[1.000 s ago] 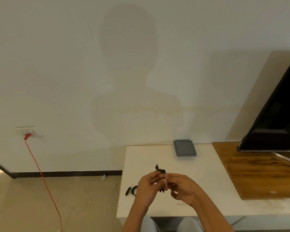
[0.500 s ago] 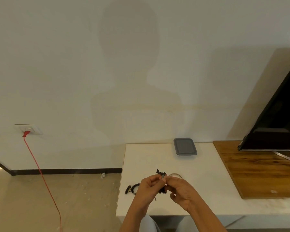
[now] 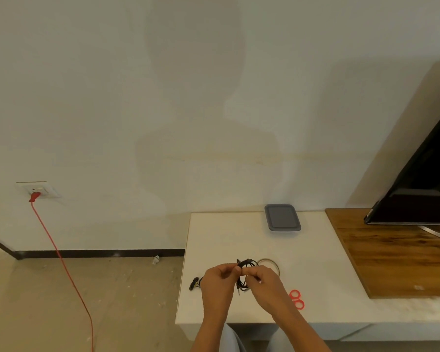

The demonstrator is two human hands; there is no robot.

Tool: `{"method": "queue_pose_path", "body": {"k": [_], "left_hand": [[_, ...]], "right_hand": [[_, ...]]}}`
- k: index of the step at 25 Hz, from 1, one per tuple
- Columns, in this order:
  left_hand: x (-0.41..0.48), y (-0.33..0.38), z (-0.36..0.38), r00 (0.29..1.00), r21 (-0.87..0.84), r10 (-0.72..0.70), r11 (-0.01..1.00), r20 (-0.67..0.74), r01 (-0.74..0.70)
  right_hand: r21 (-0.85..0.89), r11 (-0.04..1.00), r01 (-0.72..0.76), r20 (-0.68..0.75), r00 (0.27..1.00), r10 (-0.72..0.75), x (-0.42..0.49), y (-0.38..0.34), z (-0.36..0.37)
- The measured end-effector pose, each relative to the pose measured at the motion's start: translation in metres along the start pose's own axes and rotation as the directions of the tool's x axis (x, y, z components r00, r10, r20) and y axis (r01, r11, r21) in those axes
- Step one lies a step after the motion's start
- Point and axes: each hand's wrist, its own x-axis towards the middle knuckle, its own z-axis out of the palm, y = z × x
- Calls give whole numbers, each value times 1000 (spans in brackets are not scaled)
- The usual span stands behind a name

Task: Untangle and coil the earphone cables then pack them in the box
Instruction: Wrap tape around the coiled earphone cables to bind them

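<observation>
While my left hand (image 3: 217, 283) and right hand (image 3: 267, 285) both pinch the thin black earphone cable (image 3: 248, 264) between them, I think a hard pull could tighten the knot, or the loops could slip out. The flat grey box with its lid on (image 3: 282, 218) sits far past my hands. Since half a second ago, the loop above my fingers looks bigger, and red scissor handles (image 3: 297, 299) now show beside my right hand.

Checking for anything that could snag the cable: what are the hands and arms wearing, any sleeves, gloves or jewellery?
Nothing worn that shows. The left hand and right hand are bare, without gloves, and both forearms are bare down to the frame's lower edge: no sleeves, watch or wristband. Rings are too small to rule out.
</observation>
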Motion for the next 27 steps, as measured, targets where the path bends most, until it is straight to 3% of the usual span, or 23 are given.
{"method": "queue_pose_path", "body": {"k": [3,5,8,10,12,15,18,22,25,27], "left_hand": [[3,-4,8,999,108,9,994,-31,-6],[4,-7,8,999,76,-26,997,-44,29],[8,-7,3,998,20,-65,998,0,65],[10,-4,1,997,62,-48,997,54,44],[13,-1,-3,988,119,-10,993,152,-8],[25,4,-12,907,144,-48,990,419,-14],[36,5,-24,840,46,-94,996,535,82],[55,-13,-28,827,-132,-205,939,523,317],[67,-37,-17,812,-327,-282,810,512,487],[76,-53,-1,840,-459,-322,724,436,515]], "right_hand": [[29,999,-32,169,985,26,2,1,-2],[39,999,-9,164,986,3,3,5,-6],[66,993,100,-177,980,-87,5,16,-12],[70,984,165,-299,944,-137,12,23,-13],[109,966,233,-157,964,-214,24,28,-14],[193,958,214,278,924,-263,42,29,-20],[198,966,168,405,883,-237,57,31,-28],[330,943,36,267,955,-130,70,42,-17],[479,872,-104,165,986,27,81,56,6],[517,840,-167,91,986,140,93,67,23]]}}
